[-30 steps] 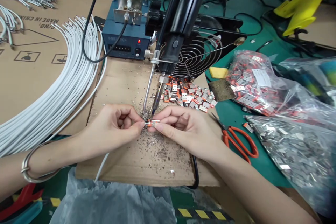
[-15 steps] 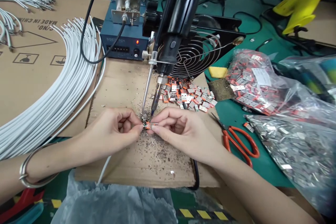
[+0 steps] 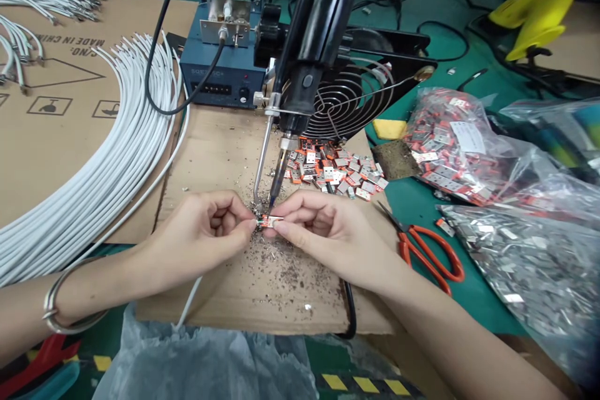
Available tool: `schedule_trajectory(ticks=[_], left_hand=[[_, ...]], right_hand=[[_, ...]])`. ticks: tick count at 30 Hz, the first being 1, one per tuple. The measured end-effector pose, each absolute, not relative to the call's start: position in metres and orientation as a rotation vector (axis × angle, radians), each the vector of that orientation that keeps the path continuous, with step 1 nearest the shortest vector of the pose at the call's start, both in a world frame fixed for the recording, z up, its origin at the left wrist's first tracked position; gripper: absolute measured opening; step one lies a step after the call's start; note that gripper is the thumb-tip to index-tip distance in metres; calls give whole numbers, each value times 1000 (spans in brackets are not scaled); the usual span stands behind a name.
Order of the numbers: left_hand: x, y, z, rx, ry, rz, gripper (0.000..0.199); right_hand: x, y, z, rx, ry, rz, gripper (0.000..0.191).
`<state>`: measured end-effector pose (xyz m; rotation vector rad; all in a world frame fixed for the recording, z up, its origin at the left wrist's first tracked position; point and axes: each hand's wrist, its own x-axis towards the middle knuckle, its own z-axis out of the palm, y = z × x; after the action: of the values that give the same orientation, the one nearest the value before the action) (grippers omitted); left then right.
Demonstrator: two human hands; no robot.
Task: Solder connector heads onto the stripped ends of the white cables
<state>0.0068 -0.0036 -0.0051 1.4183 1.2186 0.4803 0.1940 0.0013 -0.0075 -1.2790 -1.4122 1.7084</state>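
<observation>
My left hand [image 3: 218, 225] is closed in a pinch on the wire end of a white cable [image 3: 190, 300], which hangs out below that wrist. Opposite it, my right hand [image 3: 314, 225] pinches a USB connector [image 3: 272, 221] with a metal shell and an orange part, its flat face showing. The cable's fine wires meet the connector between my fingertips. Just above them is the tip of a soldering iron [image 3: 277, 181]; whether it touches the joint I cannot tell. A bent solder feed tube [image 3: 262, 162] ends beside the tip.
Loose USB connectors [image 3: 335, 169] lie behind my right hand. Orange-handled scissors [image 3: 434, 256] and bags of connectors [image 3: 445, 144] and metal shells [image 3: 520, 269] are at right. A bundle of white cables [image 3: 122, 156] curves along the left. A blue soldering unit [image 3: 220, 75] and fan [image 3: 347, 100] stand behind.
The USB connector has turned in my right fingers, so more of its flat metal face shows. The red light on the blue unit has gone dim. Both hands stay nearly in place.
</observation>
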Motion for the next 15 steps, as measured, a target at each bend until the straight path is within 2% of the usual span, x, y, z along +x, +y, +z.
schedule_trajectory(ticks=[15], left_hand=[[7, -4, -5, 1443, 1186, 524, 15]], right_hand=[[201, 2, -9, -1170, -1361, 1800, 10]])
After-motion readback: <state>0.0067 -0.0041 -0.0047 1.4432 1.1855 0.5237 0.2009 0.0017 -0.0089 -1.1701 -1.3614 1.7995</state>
